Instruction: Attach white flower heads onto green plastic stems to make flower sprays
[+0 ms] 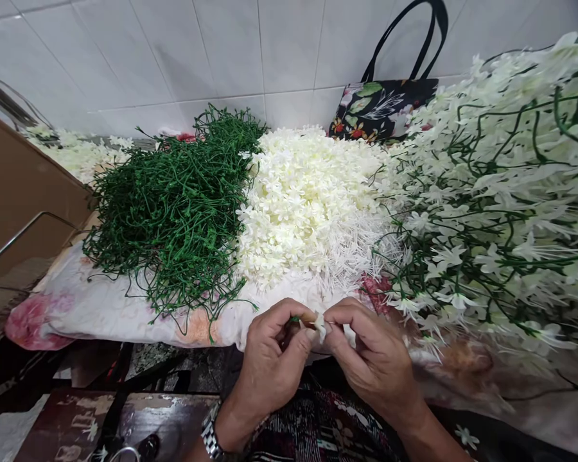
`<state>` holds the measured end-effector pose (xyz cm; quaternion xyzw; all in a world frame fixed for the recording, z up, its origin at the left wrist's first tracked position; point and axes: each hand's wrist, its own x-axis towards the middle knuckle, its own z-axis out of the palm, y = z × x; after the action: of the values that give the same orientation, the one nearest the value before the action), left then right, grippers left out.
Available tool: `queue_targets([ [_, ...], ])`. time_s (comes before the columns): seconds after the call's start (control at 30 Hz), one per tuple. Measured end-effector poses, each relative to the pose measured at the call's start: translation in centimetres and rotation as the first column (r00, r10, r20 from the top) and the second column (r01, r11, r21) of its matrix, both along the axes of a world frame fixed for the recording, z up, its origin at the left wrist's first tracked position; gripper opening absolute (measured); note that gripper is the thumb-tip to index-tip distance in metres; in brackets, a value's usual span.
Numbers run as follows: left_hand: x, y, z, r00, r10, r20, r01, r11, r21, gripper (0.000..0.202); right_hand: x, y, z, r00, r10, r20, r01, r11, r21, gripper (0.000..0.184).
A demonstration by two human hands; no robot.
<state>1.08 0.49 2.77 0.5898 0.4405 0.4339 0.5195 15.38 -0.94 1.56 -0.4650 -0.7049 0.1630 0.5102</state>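
Close to my body, at the edge of the cloth, my two hands meet over a small white artificial flower (320, 326). My left hand (273, 359) pinches it from the left, and a bit of green stem (295, 319) shows between those fingers. From the other side my right hand (374, 359) has thumb and forefinger closed at the flower; a thin white piece seems to lie in that pinch, mostly hidden. Just beyond the hands lie a heap of white flower heads (293, 199), thin white spiky pieces (354, 250) and a tangle of green plastic stems (173, 205).
Flowers on green stems (501, 231) are piled high at right. A floral cloth (120, 308) covers the work surface. A cardboard box (29, 173) stands at left, and a black floral bag (383, 106) leans on the tiled wall (221, 51). A wooden stool (158, 417) is below left.
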Motion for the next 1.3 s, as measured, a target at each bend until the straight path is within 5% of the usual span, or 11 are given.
queue_targets([
  [0.2,-1.2,-0.2,-1.2,0.99,-0.071,0.122,0.079,0.995,-0.067,0.024,0.7,0.1,0.1,0.998,-0.049,-0.042,0.048,0.998,-0.039,0.015],
  [0.63,-0.3,-0.5,-1.0,0.999,-0.03,-0.043,0.033,0.996,0.088,0.021,0.7,-0.3,1.0,0.993,0.097,0.072,-0.093,0.994,-0.047,0.012],
  [1.03,0.1,0.1,-0.7,0.985,-0.076,-0.156,0.081,0.997,0.022,0.024,1.3,-0.3,0.7,0.989,0.098,0.115,-0.089,0.993,-0.081,0.011],
  [1.3,0.1,0.4,-1.2,0.979,-0.067,-0.19,0.1,0.981,0.167,0.024,1.4,0.0,0.7,0.977,0.097,0.188,-0.087,0.994,-0.061,0.014],
])
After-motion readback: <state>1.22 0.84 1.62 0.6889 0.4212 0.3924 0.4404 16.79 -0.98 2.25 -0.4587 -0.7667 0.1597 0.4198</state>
